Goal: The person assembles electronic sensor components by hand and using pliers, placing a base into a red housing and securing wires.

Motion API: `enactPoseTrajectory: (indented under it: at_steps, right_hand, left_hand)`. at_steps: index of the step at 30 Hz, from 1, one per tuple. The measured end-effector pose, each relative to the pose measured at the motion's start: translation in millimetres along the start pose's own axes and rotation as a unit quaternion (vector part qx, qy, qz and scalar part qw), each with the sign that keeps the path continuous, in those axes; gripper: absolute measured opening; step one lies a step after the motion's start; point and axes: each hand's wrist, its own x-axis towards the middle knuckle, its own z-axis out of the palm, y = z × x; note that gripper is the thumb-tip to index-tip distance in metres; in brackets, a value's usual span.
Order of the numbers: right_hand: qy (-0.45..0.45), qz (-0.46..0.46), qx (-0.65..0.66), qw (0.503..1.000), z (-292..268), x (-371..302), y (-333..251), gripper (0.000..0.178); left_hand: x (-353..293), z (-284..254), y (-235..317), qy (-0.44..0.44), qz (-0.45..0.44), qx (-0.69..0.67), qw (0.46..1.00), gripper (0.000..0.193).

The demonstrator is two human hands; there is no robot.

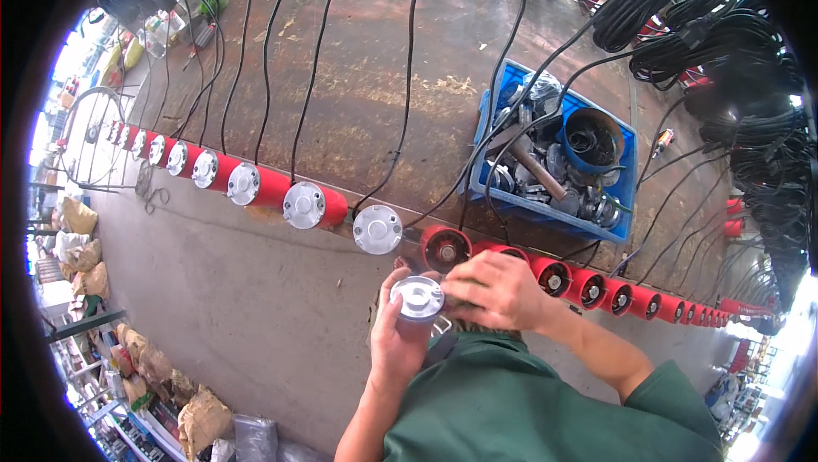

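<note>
My left hand (395, 344) is closed around a round silver metal end cap (417, 298), its face with the raised central ring turned up. Just to the right, my right hand (504, 291) has its fingers bent inward, the tips close to the cap's rim. What those fingers hold, if anything, is hidden and slightly blurred. Beyond my hands, an uncapped red motor housing (445, 249) lies at the table edge with its dark inside showing. To its left, a silver cap (377, 229) covers the end of the neighbouring cylinder.
Capped red cylinders (304, 205) run leftward along the wooden table (358, 61); open ones (592, 290) run rightward. Black cables cross to coiled bundles (648, 10) at the back. A blue crate (632, 181) holds metal parts and a hammer (537, 168).
</note>
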Motion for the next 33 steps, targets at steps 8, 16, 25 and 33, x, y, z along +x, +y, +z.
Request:
enactPoseTrajectory:
  at_steps: [8,16,25,33]
  right_hand:
    - [0.042,0.176,0.106,0.978,-4.8,-23.2,-8.0,0.034]
    - [0.048,0.447,0.277,0.85,2.8,-13.1,25.0,0.03]
    - [-0.01,0.419,0.214,0.882,3.6,3.4,32.9,0.031]
    - [0.019,0.355,0.154,0.922,2.6,-7.0,48.6,0.03]
  left_hand:
    - [8.1,-1.7,7.2,-0.063,-0.211,0.035,0.975,0.046]
    - [35.3,4.7,6.9,0.004,0.198,0.671,0.714,0.082]
    - [68.0,-2.3,-1.3,-0.091,0.232,0.619,0.745,0.109]
    - [66.2,-9.3,-16.5,-0.074,0.278,0.621,0.729,0.1]
